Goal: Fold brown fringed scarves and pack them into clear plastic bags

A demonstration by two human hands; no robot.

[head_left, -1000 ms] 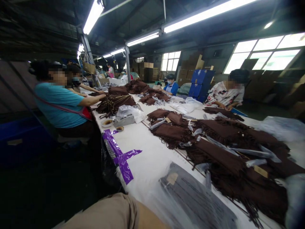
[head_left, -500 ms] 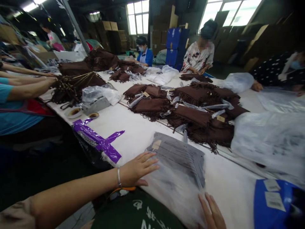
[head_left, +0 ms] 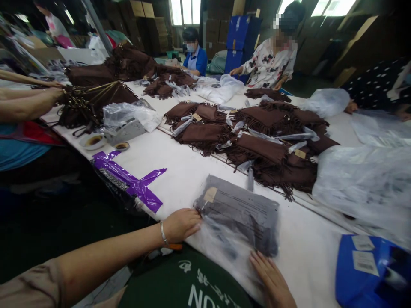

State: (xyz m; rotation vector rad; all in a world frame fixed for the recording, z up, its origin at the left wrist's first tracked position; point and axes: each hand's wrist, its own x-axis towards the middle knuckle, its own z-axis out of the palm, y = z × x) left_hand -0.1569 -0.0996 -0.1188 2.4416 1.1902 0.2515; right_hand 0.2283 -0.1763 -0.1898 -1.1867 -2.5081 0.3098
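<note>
A folded grey item with a small tan tag sits inside a clear plastic bag [head_left: 236, 216] on the white table [head_left: 289, 239]. My left hand [head_left: 181, 225], wearing a silver bangle, grips the bag's left end. My right hand [head_left: 271, 280] presses its fingers on the loose plastic at the bag's near edge. The bag's lower part is slack and lies against the table edge in front of me.
Brown fringed pieces [head_left: 202, 132] lie in piles along the table. A blue bag with barcode labels [head_left: 369, 269] lies to the right, beside clear plastic sheets [head_left: 362, 184]. Purple tape [head_left: 135, 184] marks the table's left edge. Co-workers sit around the table.
My hands have come closer together at the bag. The plastic now lies tighter around the grey item, and my left hand has closed at the bag's left end.
</note>
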